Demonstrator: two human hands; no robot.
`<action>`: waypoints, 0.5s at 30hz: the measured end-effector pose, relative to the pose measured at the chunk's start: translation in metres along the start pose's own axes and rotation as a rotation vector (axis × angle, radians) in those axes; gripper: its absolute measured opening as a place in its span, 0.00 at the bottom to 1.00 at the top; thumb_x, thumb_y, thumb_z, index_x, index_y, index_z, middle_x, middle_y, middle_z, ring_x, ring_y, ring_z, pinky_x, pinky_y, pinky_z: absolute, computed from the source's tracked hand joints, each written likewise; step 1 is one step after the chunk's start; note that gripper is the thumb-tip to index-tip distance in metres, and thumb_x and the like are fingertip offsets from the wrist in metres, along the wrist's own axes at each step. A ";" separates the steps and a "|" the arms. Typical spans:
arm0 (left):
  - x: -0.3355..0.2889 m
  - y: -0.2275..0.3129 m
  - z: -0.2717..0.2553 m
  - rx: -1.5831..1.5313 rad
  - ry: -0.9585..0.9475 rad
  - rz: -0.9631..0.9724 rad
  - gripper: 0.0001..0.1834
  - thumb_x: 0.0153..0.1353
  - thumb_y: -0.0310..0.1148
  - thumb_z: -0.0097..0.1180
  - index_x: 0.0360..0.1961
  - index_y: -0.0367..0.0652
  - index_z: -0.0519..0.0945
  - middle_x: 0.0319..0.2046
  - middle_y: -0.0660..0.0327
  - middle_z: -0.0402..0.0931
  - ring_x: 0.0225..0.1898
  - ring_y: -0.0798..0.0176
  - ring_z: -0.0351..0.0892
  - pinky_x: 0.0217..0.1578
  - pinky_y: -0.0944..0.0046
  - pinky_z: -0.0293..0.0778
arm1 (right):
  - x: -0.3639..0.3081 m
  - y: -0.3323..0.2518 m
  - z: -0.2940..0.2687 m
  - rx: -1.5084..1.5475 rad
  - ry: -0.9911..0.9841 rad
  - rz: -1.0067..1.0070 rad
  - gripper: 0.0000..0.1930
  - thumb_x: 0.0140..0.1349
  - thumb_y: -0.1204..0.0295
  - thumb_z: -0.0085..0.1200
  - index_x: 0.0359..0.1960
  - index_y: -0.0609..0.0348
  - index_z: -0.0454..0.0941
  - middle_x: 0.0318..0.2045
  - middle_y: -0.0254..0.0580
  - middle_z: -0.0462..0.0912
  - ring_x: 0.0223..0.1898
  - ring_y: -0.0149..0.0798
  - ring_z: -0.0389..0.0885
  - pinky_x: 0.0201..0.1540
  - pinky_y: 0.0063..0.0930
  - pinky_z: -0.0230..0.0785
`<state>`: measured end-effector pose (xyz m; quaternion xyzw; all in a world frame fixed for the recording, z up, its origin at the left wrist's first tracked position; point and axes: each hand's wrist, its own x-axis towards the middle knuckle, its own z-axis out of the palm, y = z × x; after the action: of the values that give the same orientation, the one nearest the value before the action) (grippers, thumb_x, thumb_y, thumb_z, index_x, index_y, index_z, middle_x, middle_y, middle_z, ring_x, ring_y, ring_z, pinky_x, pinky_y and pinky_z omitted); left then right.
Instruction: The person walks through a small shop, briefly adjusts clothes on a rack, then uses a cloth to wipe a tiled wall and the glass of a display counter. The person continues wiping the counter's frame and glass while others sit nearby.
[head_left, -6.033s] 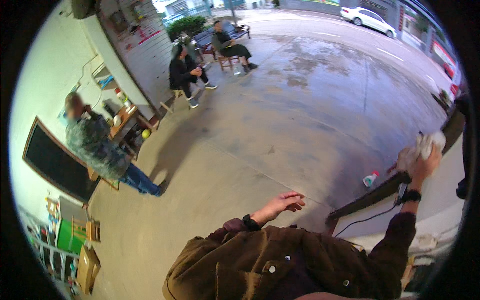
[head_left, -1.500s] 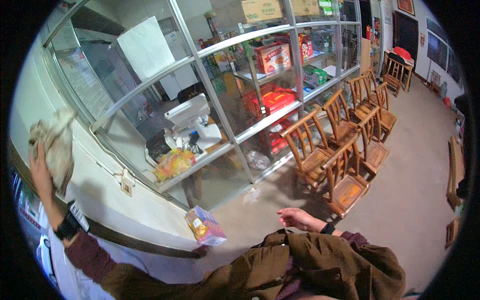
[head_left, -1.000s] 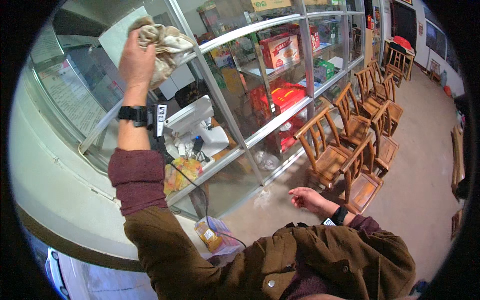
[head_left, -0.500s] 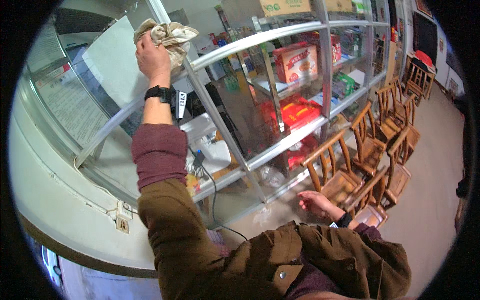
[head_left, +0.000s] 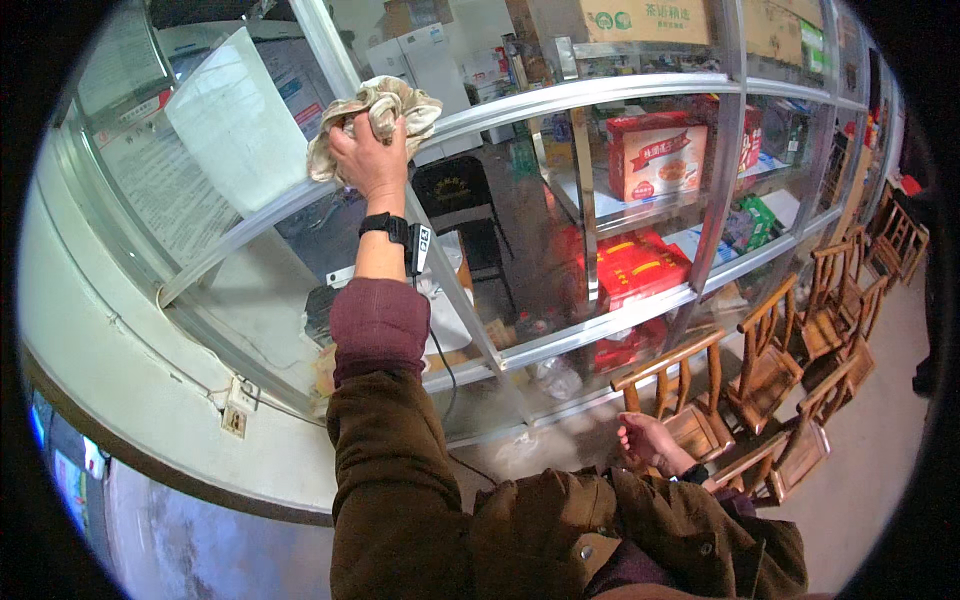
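My left hand [head_left: 375,160] is stretched up and forward, closed on a crumpled, stained pale cloth [head_left: 405,105]. It presses the cloth against the metal-framed glass partition [head_left: 590,92], where an upright bar meets the crossbars. The cloth covers that joint and hides part of my fingertips. A black band with a small device [head_left: 400,235] is strapped round the left wrist. Low on the right, my right hand [head_left: 650,443] hangs with loosely bent fingers and holds nothing I can see. It is nearest to the backrest of a wooden chair [head_left: 690,430].
Several wooden chairs [head_left: 765,385] line the partition on the right. Behind the glass are red boxes [head_left: 655,155], a cardboard carton [head_left: 650,22] and a black folding chair [head_left: 455,185]. A white panel [head_left: 235,120] leans at the left. A wall socket [head_left: 235,420] and cable sit lower left.
My left hand has moved the cloth down onto the joint of the bars. The view has shifted, so the partition and chairs appear farther right. My right hand's fingers are more bent.
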<state>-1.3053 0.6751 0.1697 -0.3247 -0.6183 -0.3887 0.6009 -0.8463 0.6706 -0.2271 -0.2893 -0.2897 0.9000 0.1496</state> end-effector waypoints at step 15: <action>-0.044 0.109 0.040 -0.208 -0.057 0.214 0.23 0.52 0.52 0.56 0.39 0.44 0.72 0.41 0.51 0.66 0.45 0.45 0.66 0.45 0.45 0.61 | -0.008 -0.019 -0.026 -0.007 0.099 0.017 0.10 0.65 0.70 0.44 0.44 0.60 0.71 0.25 0.39 0.78 0.25 0.33 0.75 0.29 0.25 0.69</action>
<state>-1.2275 0.7660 0.1367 -0.4599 -0.5537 -0.3750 0.5842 -0.8220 0.6933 -0.2297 -0.3365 -0.2826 0.8848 0.1552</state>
